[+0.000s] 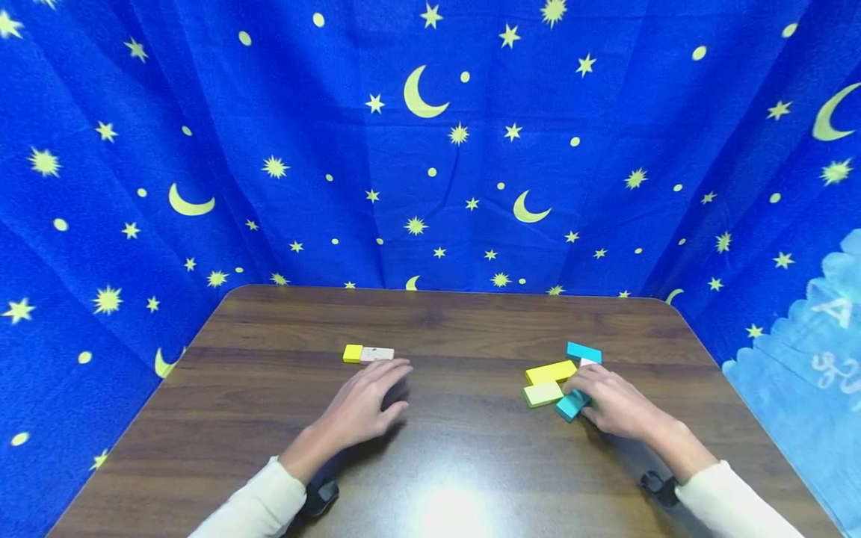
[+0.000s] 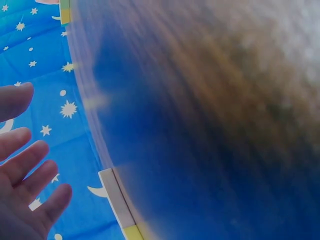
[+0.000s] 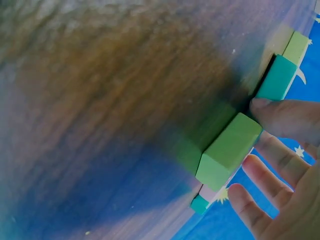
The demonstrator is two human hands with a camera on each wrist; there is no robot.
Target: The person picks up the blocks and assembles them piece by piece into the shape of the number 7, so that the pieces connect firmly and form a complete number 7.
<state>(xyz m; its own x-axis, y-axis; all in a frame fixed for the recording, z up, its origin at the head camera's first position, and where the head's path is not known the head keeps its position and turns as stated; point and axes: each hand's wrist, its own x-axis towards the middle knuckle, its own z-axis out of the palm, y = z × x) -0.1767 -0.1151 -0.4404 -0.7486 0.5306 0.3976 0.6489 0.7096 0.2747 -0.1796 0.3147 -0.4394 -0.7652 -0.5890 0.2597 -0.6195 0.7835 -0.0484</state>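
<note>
Right hand [image 1: 615,407] pinches a teal block [image 1: 572,405], thumb and fingers curled on it. Just beyond that block: pale green block [image 1: 542,394], yellow block [image 1: 551,371], second teal block [image 1: 584,352] in a loose cluster. Left hand [image 1: 368,400] is flat, fingers relaxed, slightly spread, holding nothing; well left of the cluster, fingertips near a yellow-and-white block pair [image 1: 368,353]. Dark wood table [image 1: 430,456]; blue moon-and-star curtain [image 1: 430,149] behind it.

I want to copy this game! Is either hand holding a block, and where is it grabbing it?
The right hand pinches a teal block at its near end. The left hand holds nothing; its fingers lie relaxed near the yellow block.
</note>
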